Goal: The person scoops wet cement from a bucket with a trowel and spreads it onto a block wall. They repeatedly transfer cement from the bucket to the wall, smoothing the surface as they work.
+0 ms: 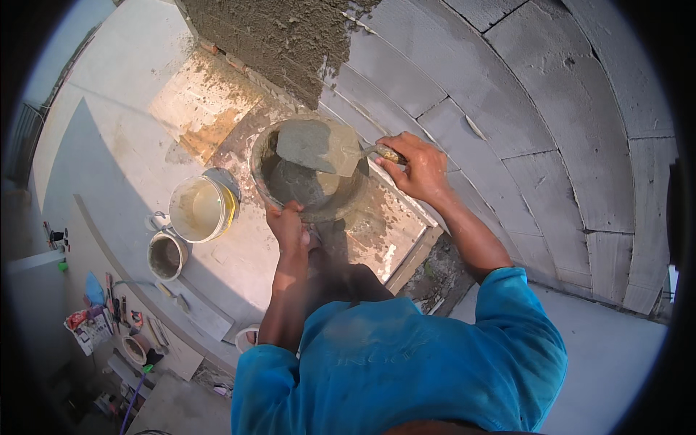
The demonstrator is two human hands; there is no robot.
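The person's left hand [288, 226] gripped the near rim of a round mortar pan [310, 168], fingers curled tight over its edge, and the pan sat raised above a mortar-smeared board [377, 232] at the foot of the wall. The right hand [418, 168] was closed around the handle of a trowel [319, 148], whose flat blade lay across the top of the pan, coated with wet grey mortar. More grey mortar filled the bottom of the pan under the blade. Just beyond the pan rose a wall of pale grey blocks [507, 94], its left part covered with a rough patch of fresh render [275, 36]. To the left of the pan stood a yellowish bucket [201, 209], and near it a smaller grey bucket [166, 256].
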